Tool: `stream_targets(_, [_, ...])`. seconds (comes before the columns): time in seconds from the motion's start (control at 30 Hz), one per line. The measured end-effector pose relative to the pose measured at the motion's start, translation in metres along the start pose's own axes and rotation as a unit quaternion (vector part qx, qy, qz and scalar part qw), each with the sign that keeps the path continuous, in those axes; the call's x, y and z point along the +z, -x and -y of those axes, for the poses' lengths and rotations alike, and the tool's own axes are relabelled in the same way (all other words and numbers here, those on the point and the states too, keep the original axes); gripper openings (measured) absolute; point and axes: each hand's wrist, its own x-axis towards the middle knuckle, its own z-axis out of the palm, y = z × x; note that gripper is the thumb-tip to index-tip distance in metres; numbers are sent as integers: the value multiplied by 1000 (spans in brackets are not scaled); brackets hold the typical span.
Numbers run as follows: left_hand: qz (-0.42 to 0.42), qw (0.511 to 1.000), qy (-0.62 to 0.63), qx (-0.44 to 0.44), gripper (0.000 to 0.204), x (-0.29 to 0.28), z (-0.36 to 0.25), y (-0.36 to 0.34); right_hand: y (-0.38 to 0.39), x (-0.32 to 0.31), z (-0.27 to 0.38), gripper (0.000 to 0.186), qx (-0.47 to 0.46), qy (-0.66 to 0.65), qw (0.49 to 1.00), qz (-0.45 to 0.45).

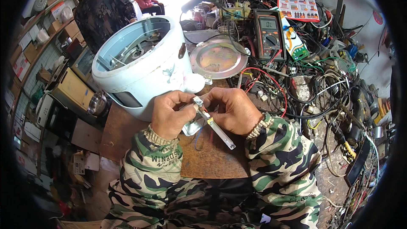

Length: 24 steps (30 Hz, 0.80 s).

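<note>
Over the wooden bench top point(212, 161), my two hands meet at a narrow metal lever assembly point(221, 135) with a yellow bit along it. My left hand point(168, 113) pinches its upper end between thumb and fingers. Beside it, the fingers of my right hand point(237, 109) are closed on the same end; the exact grip is partly hidden. Below the left fingers sits a small shiny metal piece point(190, 129), and I cannot tell if it joins the lever. Just beyond stands a light-blue round appliance body point(148, 74), its wide opening upward, showing metal parts inside.
A round metal plate point(218, 58) lies behind my hands. Farther right are a multimeter point(269, 34) with a red lead point(283, 95), a red leaflet point(298, 3) and heaped cables point(322, 101). Shelves point(32, 46) line the left; a person point(101, 12) stands there, another point(148, 2) sits farther back.
</note>
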Motion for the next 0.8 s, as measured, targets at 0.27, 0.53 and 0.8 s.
stream_targets(0.27, [-27,999,23,8,24,3,-2,-1,2,-6,0,17,-13,-139,990,-4])
stream_targets(0.53, [-33,999,21,7,23,1,0,-1,4,-13,7,19,28,-159,986,32])
stream_targets(0.8, [-39,998,-52,15,25,6,-4,1,3,-17,-3,14,-49,134,975,-173])
